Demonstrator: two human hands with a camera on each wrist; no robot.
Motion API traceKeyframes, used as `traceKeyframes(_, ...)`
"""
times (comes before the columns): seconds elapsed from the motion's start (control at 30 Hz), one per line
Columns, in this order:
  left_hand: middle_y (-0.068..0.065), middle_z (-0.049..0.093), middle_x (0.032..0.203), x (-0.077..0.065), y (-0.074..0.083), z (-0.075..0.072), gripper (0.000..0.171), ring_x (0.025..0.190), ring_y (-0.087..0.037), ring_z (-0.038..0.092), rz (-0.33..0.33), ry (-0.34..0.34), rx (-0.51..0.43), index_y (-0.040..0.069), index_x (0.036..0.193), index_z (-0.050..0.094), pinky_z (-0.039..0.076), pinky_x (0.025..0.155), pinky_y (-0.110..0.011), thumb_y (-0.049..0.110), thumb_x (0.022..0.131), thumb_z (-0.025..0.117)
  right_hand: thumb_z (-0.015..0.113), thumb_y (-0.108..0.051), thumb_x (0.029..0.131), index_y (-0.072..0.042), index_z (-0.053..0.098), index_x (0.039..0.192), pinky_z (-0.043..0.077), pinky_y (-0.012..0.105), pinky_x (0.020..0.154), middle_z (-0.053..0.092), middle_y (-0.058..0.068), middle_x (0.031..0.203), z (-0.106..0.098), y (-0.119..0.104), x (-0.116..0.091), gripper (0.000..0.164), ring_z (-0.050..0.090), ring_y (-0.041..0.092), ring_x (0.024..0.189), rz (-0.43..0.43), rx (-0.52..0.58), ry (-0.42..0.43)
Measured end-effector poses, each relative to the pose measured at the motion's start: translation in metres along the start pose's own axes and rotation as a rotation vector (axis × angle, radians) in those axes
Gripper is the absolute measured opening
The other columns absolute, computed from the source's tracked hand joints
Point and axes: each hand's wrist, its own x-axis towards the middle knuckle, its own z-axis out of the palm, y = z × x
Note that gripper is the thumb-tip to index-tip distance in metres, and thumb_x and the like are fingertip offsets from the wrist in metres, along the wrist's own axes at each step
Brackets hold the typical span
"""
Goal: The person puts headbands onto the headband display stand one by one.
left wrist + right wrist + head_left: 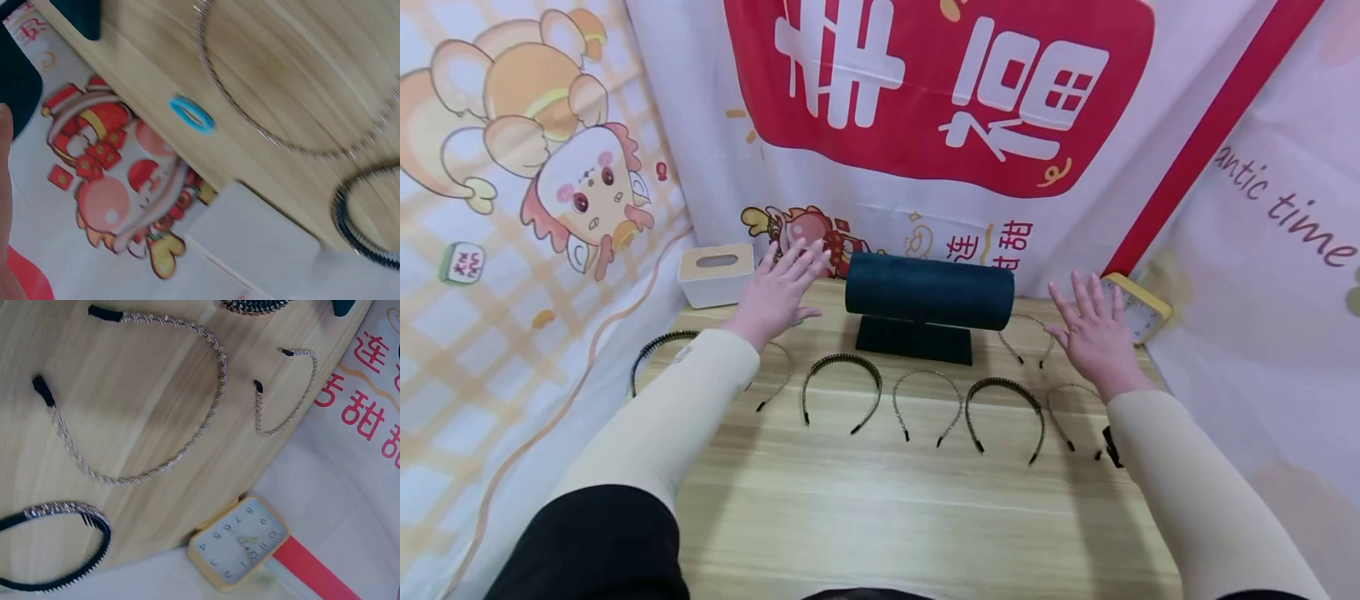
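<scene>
The left hand and right hand, fingers spread and empty, flank a dark stand near headbands, tissue box and clock; cloths read "福", "antic time".

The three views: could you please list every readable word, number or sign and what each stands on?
"幸福": back cloth; first sign cut off at the top.
"连" and "甜": also the back cloth; nearby signs hidden or cut off.
"antic time": right cloth.
"2" to "12": clock, upside down; "1" unclear.
Too small: marks on the printed tile, left cloth.
Blurred: red sign, left wrist view.
</scene>
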Motion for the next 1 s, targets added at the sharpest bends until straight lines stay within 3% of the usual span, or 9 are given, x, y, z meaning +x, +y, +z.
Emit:
traceKeyframes(0.2, -0.015, 0.018, 0.162, 0.018, 0.028, 0.0, 0.092, 0.148, -0.031, 0.013, 0.181, 0.182, -0.205, 0.004, 0.156, 0.026, 0.006, 0.119, -0.045, 0.042, 0.087, 0.074, 0.031, -0.056, 0.103, -0.028, -0.006, 0.159, -0.025, 0.056, 0.105, -0.019, 0.013, 0.161, 0.018, 0.002, -0.002, 0.073, -0.026, 0.033, 0.143, 0.042, 0.087, -0.026)
traceKeyframes(0.37, -0.021, 0.034, 0.154, 0.032, 0.051, 0.002, 0.081, 0.141, -0.036, 0.031, 0.231, 0.276, -0.284, 0.002, 0.149, 0.041, 0.02, 0.117, -0.043, 0.029, 0.084, 0.081, 0.021, -0.058, 0.103, -0.027, -0.002, 0.16, -0.019, 0.059, 0.108, -0.017, 0.013, 0.162, 0.036, -0.001, -0.004, 0.069, -0.019, 0.036, 0.145, 0.088, 0.224, -0.051)
traceKeyframes(0.53, -0.019, 0.037, 0.153, 0.045, 0.071, 0.007, 0.075, 0.14, -0.036, 0.033, 0.233, 0.279, -0.302, 0.008, 0.149, 0.045, 0.02, 0.117, -0.042, 0.029, 0.085, 0.08, 0.02, -0.054, 0.105, -0.019, 0.006, 0.16, -0.005, 0.065, 0.111, 0.002, 0.027, 0.16, 0.048, -0.002, -0.003, 0.068, -0.002, 0.047, 0.145, 0.133, 0.365, -0.097)
traceKeyframes(0.77, -0.019, 0.041, 0.15, 0.046, 0.079, 0.01, 0.067, 0.139, -0.035, 0.035, 0.141, 0.268, -0.312, 0.01, 0.148, 0.046, 0.023, 0.116, -0.042, 0.024, 0.089, 0.075, 0.034, -0.03, 0.108, -0.002, 0.031, 0.153, 0.021, 0.068, 0.106, 0.034, 0.036, 0.143, 0.067, -0.005, 0.006, 0.053, 0.029, 0.054, 0.132, 0.184, 0.558, -0.187)
traceKeyframes(0.9, -0.018, 0.041, 0.15, 0.049, 0.082, 0.007, 0.066, 0.139, -0.035, 0.035, 0.126, 0.251, -0.311, 0.01, 0.148, 0.046, 0.022, 0.116, -0.041, 0.022, 0.09, 0.075, 0.041, -0.013, 0.104, 0.002, 0.041, 0.146, 0.026, 0.067, 0.104, 0.041, 0.038, 0.135, 0.08, -0.003, 0.007, 0.045, 0.035, 0.055, 0.125, 0.207, 0.626, -0.299)
traceKeyframes(1.0, -0.018, 0.041, 0.15, 0.05, 0.085, 0.006, 0.065, 0.139, -0.035, 0.035, 0.121, 0.222, -0.308, 0.01, 0.148, 0.046, 0.022, 0.116, -0.041, 0.022, 0.091, 0.074, 0.044, -0.01, 0.102, 0.002, 0.042, 0.146, 0.027, 0.068, 0.104, 0.039, 0.039, 0.136, 0.088, -0.003, 0.005, 0.046, 0.034, 0.056, 0.126, 0.211, 0.658, -0.393)
